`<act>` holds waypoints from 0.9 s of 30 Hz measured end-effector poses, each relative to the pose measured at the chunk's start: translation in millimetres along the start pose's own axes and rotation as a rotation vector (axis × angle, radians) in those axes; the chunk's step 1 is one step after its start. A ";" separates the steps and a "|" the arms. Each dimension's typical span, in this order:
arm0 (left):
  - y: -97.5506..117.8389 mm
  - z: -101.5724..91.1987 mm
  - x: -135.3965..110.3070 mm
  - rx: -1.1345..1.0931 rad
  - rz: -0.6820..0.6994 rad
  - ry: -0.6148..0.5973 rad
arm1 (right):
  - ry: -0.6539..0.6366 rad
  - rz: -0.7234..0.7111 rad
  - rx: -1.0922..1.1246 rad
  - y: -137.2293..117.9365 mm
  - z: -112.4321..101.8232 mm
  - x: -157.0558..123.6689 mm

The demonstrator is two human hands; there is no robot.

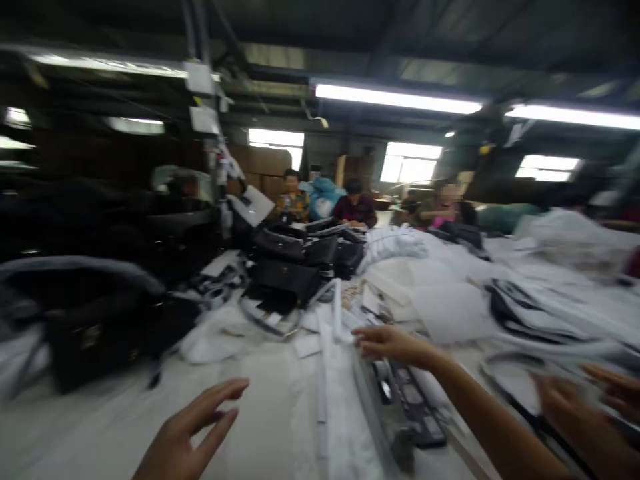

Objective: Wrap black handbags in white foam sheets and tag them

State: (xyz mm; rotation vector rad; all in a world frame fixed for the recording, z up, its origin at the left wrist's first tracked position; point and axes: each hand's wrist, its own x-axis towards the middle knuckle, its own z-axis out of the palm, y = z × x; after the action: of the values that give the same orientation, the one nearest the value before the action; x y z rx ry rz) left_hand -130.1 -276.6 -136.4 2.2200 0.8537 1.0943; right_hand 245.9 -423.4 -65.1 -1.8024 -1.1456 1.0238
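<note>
My left hand (195, 427) is held over the white-covered table (265, 400), empty, with thumb and fingers apart. Farther forward, my right hand (385, 345) reaches in from the right, its fingertips closed at the end of a bent, white-wrapped strap (338, 310). Motion blur softens the fingertips. Just below that hand lies a long grey tray (367, 393) with small shiny things in it. A black bag (285, 283) with its flap up sits ahead of my hands. Another black bag (100, 333) with a wrapped handle stands at left.
A co-worker's blurred hands (565, 400) are close on my right, over a dark looped strap (505, 360). White wrapping sheets (445, 300) pile up beyond. More black bags (325, 250) are heaped ahead. Several people sit farther back, one in a dark top (356, 208). A post (217, 153) rises left of centre.
</note>
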 end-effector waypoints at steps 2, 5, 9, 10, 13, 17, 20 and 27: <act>-19.5 -42.0 21.4 0.043 -0.072 -0.108 | -0.343 -0.106 -0.268 -11.3 35.6 3.2; -61.1 -111.1 69.3 0.264 -0.083 0.200 | -0.510 -0.147 -0.406 -32.6 85.0 7.6; -109.0 -190.3 128.1 0.434 -0.149 0.483 | -0.442 -0.271 -0.386 -63.7 146.6 37.0; -116.1 -205.3 141.2 0.466 -0.141 0.516 | -0.418 -0.318 -0.383 -70.8 158.6 50.3; -126.6 -240.0 179.3 0.554 -0.092 0.537 | -0.358 -0.434 -0.359 -87.6 185.2 95.5; -131.9 -271.3 225.0 0.600 -0.056 0.190 | -0.325 -0.483 -0.292 -97.1 207.9 142.5; -136.4 -284.5 248.2 0.607 -0.079 -0.060 | -0.302 -0.472 -0.270 -96.4 220.6 156.3; -112.9 -284.1 278.9 0.695 -0.039 0.016 | -0.273 -0.431 -0.245 -92.6 226.4 146.6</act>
State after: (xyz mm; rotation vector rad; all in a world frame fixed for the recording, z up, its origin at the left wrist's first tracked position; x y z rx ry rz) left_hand -266.3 49.1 79.5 2.7196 1.4454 0.8765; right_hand 51.9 -218.3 -105.4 -1.5202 -1.8018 0.9148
